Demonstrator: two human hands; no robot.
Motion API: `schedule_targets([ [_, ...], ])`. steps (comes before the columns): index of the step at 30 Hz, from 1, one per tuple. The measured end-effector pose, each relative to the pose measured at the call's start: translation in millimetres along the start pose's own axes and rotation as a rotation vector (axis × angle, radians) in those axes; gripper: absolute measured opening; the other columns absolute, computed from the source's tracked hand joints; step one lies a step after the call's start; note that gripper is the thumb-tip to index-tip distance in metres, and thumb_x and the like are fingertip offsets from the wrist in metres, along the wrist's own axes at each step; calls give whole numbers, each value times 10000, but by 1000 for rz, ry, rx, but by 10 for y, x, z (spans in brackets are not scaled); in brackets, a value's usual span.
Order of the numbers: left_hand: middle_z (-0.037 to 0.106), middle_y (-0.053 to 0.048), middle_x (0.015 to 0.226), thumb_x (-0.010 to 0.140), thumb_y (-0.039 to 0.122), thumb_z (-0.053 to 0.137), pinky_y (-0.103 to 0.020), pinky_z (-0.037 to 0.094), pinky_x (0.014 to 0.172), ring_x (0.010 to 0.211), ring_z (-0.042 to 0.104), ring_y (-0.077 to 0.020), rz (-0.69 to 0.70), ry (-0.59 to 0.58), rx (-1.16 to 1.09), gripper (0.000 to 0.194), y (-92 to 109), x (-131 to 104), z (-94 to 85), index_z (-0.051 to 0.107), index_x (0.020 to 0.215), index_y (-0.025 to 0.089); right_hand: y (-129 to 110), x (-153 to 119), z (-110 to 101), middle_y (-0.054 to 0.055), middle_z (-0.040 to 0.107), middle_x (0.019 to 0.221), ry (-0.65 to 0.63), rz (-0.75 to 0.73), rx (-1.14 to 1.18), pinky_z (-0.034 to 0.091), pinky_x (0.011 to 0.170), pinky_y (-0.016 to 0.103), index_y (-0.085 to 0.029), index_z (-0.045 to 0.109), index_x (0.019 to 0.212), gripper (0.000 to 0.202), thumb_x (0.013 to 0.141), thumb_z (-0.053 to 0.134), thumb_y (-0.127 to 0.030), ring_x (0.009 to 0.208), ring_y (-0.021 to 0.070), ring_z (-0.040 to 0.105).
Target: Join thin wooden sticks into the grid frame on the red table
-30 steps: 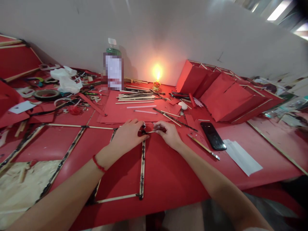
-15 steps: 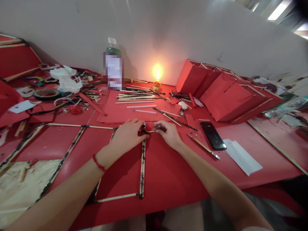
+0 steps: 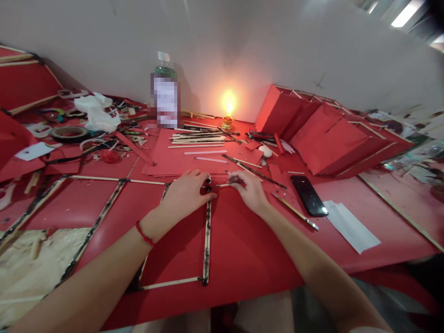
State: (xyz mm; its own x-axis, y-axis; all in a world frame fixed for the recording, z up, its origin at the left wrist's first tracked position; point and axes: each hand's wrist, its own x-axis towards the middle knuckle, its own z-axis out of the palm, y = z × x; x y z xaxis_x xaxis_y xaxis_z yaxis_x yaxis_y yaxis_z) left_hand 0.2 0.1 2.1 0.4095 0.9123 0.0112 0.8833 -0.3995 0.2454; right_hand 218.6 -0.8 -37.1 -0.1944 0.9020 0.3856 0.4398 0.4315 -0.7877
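My left hand (image 3: pixel 185 196) lay palm-down on the top corner of the stick frame (image 3: pixel 207 240), fingers curled & pressing the joint flat onto the red surface (image 3: pixel 243 249); grip closed down on that corner, thumb tip right at the black-wrapped joint. My right hand (image 3: pixel 248 187) sat just beside it, w/ thumb & forefinger pinched together on a short thin stick (image 3: pixel 224 185) that pointed left toward the same joint, almost touching it. A red string bracelet (image 3: pixel 144 233) ran round my left wrist.

The frame's near upright went from the joint straight down toward me, dark tape marks along it, then met a pale crosspiece at the bottom corner. More frame bars stretched off to the left.

Right of my right hand: a black phone (image 3: pixel 308 195), screen up & dark, w/ a loose stick (image 3: pixel 294 212) lying diagonally just beside it, and a folded white paper (image 3: pixel 352 226) near the phone's lower end.

Farther back, a small lit lamp (image 3: pixel 227 121) burned by the wall. Left of it stood a bottle (image 3: pixel 165 97) w/ green cap area; its label was blurred out, so no writing readable. A pile of loose sticks (image 3: pixel 197 138) lay on red paper between bottle & lamp. Tape roll (image 3: pixel 68 134) far left, white crumpled plastic (image 3: pixel 95 113) near it. Red paper boxes (image 3: pixel 322 132) stacked at right rear. No brand or text legible anywhere.
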Motion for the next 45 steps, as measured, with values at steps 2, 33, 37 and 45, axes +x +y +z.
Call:
schedule_targets([
  [2,654,-93,1076,887,470,675,-380,460,795,1048,624,-304,-1,-2,2,324,2,1,-1,622,1047,193,5,0,2,25,751,880,17,-5,9,574,837,307,-207,687,921,234,808,605,-18,852,177,731],
  [33,661,-106,1058,868,484,673,-395,475,812,1042,621,-318,15,27,-15,343,-32,7,47,636,1049,196,6,-7,39,34,758,912,-37,-5,-57,568,858,321,-199,701,963,271,815,590,-2,870,186,733],
  [37,663,-105,1053,871,488,663,-388,475,795,1032,624,-316,17,27,-26,338,-33,5,42,635,1044,198,-41,-12,51,40,754,922,-63,11,-101,560,853,317,-203,711,965,286,822,590,13,881,184,723],
  [45,663,-105,1047,876,501,659,-389,481,817,1052,619,-313,24,27,-3,346,-27,1,44,626,1049,203,-88,-14,52,29,764,918,-88,19,-101,545,868,323,-214,703,945,279,828,603,18,900,186,712],
])
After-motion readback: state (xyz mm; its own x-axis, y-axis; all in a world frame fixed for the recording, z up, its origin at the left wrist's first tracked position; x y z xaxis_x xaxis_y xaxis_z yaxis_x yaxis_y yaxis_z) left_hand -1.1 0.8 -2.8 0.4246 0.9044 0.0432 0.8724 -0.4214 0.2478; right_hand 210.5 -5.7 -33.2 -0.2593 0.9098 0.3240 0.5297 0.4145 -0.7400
